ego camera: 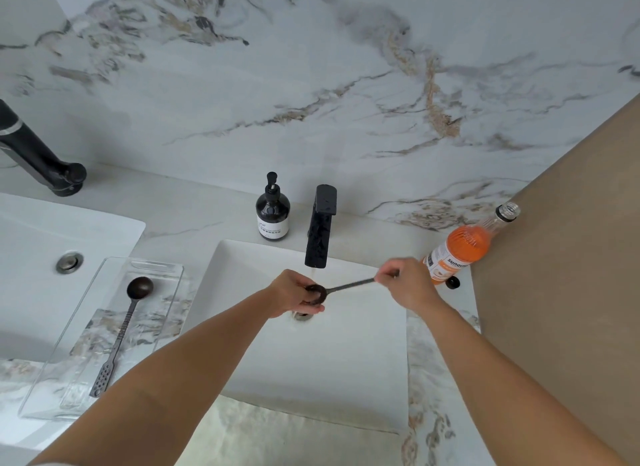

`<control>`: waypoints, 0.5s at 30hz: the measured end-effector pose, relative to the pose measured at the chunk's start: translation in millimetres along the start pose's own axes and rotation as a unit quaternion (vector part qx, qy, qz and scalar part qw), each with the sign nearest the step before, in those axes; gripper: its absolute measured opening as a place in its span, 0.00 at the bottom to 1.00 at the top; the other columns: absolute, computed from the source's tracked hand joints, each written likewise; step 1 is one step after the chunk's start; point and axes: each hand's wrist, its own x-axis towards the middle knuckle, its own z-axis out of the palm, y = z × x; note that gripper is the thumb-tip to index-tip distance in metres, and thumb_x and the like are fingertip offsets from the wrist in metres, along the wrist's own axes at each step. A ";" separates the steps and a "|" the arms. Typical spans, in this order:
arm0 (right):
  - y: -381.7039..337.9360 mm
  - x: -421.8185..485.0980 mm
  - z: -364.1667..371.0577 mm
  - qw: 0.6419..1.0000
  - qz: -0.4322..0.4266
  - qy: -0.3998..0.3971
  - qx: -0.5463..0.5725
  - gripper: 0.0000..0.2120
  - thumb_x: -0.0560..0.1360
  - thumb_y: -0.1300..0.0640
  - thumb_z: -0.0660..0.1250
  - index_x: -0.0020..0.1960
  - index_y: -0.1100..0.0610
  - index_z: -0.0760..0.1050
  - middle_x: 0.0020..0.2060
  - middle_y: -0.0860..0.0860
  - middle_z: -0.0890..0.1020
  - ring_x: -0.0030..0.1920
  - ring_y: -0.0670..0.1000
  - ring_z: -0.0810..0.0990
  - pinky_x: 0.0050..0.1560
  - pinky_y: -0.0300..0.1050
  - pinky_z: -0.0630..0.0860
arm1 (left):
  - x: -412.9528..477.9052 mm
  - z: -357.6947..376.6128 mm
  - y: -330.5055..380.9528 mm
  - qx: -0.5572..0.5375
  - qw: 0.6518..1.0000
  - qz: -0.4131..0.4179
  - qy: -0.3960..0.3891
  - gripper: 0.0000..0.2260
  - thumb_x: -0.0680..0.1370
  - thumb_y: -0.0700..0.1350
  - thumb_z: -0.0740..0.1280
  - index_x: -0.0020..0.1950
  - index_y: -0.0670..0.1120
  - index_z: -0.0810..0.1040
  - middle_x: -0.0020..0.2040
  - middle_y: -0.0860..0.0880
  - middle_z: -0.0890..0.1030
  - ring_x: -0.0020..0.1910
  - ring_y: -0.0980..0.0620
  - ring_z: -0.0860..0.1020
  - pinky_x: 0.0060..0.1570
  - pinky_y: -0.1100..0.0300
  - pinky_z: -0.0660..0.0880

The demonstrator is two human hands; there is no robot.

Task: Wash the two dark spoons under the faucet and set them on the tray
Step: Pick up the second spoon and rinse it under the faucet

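One dark spoon point(349, 286) is held level over the white sink point(363, 344), just below the black faucet point(320, 226). My right hand point(407, 285) pinches the end of its handle. My left hand point(294, 294) wraps around its round bowl, fingers rubbing it, right under the spout where a thin stream of water falls. The other dark spoon point(121, 330) lies on the clear tray point(52, 389) to the left of the sink, bowl toward the wall, perforated handle end toward me.
A dark soap pump bottle point(273, 211) stands left of the faucet. An open orange drink bottle point(460, 250) leans at the sink's right corner, its black cap point(452, 282) beside it. A second sink point(41, 257) and black faucet point(38, 153) are at far left. A tan wall point(571, 257) bounds the right.
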 end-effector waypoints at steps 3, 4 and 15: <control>-13.2 11.9 -4.4 0.998 -0.023 0.056 0.009 0.05 0.72 0.64 0.71 0.39 0.57 0.83 0.34 0.47 0.81 0.36 0.45 0.77 0.33 0.24 0.67 | 8.4 7.2 5.0 -0.128 0.990 0.018 0.063 0.07 0.76 0.28 0.67 0.53 0.31 0.80 0.50 0.34 0.82 0.45 0.38 0.84 0.44 0.54 0.84; -14.2 11.3 -1.9 0.998 -0.017 0.064 0.018 0.04 0.72 0.63 0.71 0.40 0.57 0.84 0.34 0.47 0.82 0.36 0.45 0.77 0.34 0.25 0.66 | 10.7 6.3 7.3 -0.164 0.982 0.024 0.088 0.07 0.77 0.28 0.67 0.54 0.30 0.79 0.51 0.33 0.82 0.44 0.39 0.84 0.41 0.55 0.84; -18.4 -92.8 103.7 0.892 0.182 -0.272 0.312 0.07 0.76 0.59 0.65 0.42 0.61 0.79 0.33 0.56 0.82 0.30 0.52 0.80 0.35 0.43 0.77 | 14.3 20.1 12.4 -0.294 0.953 0.041 0.065 0.05 0.78 0.27 0.62 0.47 0.31 0.77 0.42 0.36 0.79 0.39 0.43 0.81 0.38 0.57 0.84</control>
